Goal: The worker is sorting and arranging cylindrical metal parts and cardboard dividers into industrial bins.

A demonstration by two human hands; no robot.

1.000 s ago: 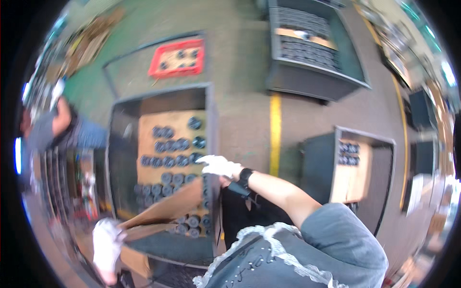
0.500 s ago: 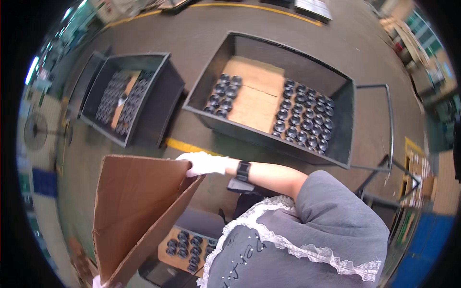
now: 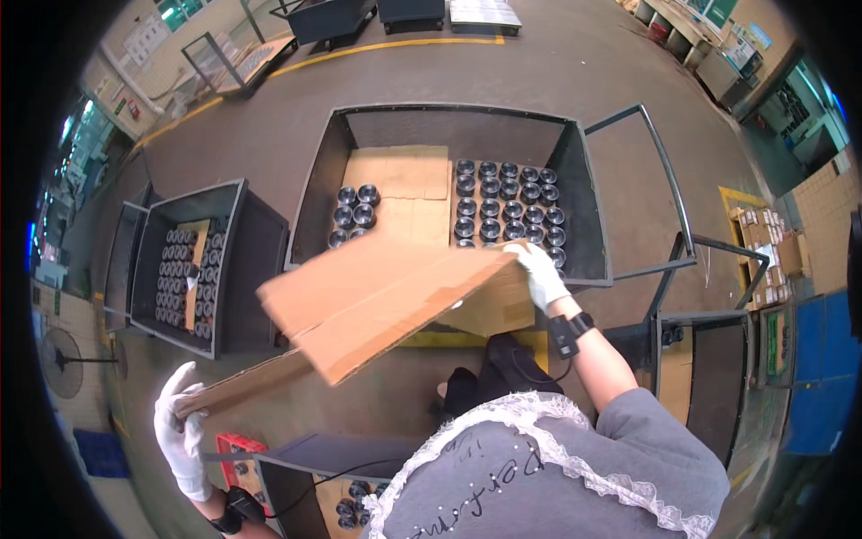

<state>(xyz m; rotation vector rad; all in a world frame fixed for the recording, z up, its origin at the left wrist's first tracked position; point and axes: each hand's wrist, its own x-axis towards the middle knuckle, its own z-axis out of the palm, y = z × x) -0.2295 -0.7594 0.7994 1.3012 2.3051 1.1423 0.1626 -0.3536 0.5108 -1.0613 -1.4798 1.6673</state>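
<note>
A large brown cardboard sheet (image 3: 386, 292), creased and bent, is stretched between my two white-gloved hands. My left hand (image 3: 182, 429) grips its lower left end, thumb and fingers on the edge. At the upper right end, my right hand (image 3: 539, 277) is closed on the other edge. The sheet hangs over the near side of a dark metal cart (image 3: 467, 112), hiding part of that cart's front wall. Inside, rows of dark round metal parts (image 3: 512, 211) stand on the right and a smaller group (image 3: 355, 211) on the left, with brown cardboard lining (image 3: 404, 171) between them.
Another dark cart (image 3: 256, 269) with similar parts stands at the left. A bin (image 3: 292, 494) with more parts is close below me, beside a red crate (image 3: 238, 445). At right, a cart's push handle (image 3: 664, 180) juts out. A fan (image 3: 63, 359) stands far left.
The cardboard sheet has swung from upright at my left to a flatter pose before me. My right hand moved right with its end; my left hand came fully into view. The view turned too.
</note>
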